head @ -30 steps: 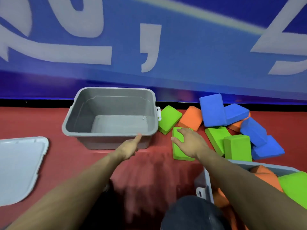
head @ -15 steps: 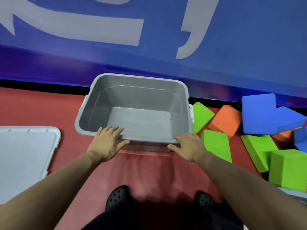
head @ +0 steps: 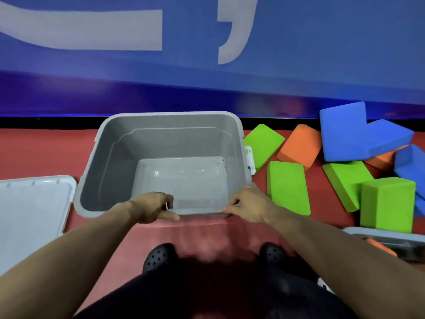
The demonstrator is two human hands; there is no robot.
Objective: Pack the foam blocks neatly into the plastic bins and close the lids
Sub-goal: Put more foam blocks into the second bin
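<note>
An empty grey plastic bin (head: 119, 143) stands on the red floor in front of me. My left hand (head: 151, 207) and my right hand (head: 249, 204) both grip its near rim, fingers curled over the edge. Its grey lid (head: 30, 210) lies flat on the floor to the left. Right of the bin lie loose foam blocks: a green block (head: 287, 187) flat beside it, another green block (head: 262, 142) and an orange block (head: 301, 145) behind, a tall green block (head: 388, 204), and blue blocks (head: 345, 132) piled by the wall.
A second grey bin (head: 391, 237) with orange foam inside shows at the lower right edge. A blue wall with white lettering (head: 92, 31) rises right behind the bin. My two dark shoes (head: 158, 256) stand close to the bin's near side.
My right hand left the green block and my left hand shifted; both went from resting flat on the bin's near rim to gripping it. The bin now looks closer to me.
</note>
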